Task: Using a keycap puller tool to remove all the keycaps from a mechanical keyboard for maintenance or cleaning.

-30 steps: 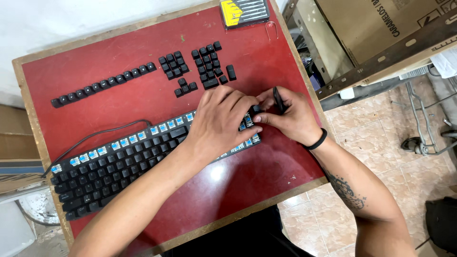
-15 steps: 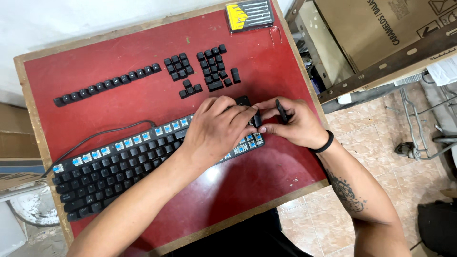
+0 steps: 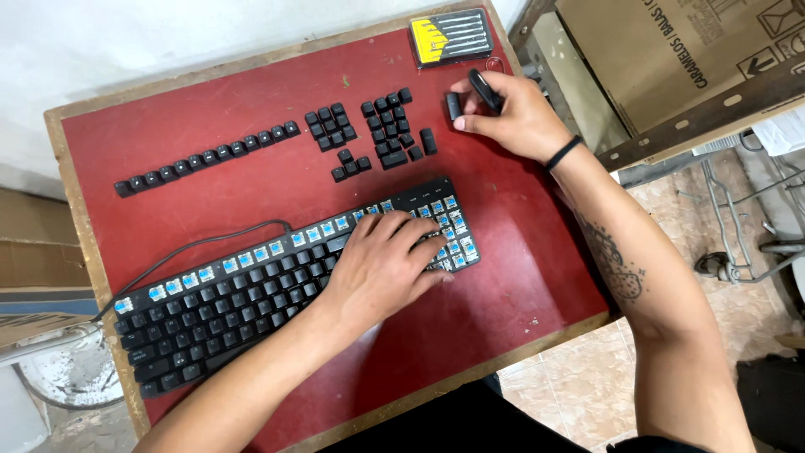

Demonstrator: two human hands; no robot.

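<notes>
**Black keycaps partly stripped from the keyboard, most still seated**

Black plastic caps were what we were working through. On the red tabletop (image 3: 520,252), the keyboard (image 3: 251,294) lay slanted across the lower left and centre of the frame, its cable curling off the left end. Our left hand (image 3: 381,268) rested flat on its right portion, fingers spread apart and pressing down on the board, gripping nothing.

Our right hand (image 3: 516,117) was in the upper right of the frame, well apart from the keyboard. Its thumb and fingers were pinched together on a long keycap (image 3: 454,106), held upright just beside the loose caps, while a dark puller tool (image 3: 486,91) sat tucked across the same hand.

As for progress, we judged the work to be well begun but far from finished. Blue switches (image 3: 251,256) stood bare along the top row and over the right-hand block of the keyboard. The pulled caps lay sorted above: a long row (image 3: 210,155) at the upper left, and two small clusters (image 3: 369,130) near the upper centre. The main body of keys in the left and middle of the board still wore its caps.

A yellow-and-black tool case (image 3: 453,35) lay at the top edge of the table, with cardboard boxes (image 3: 671,59) beyond it at the upper right.
</notes>
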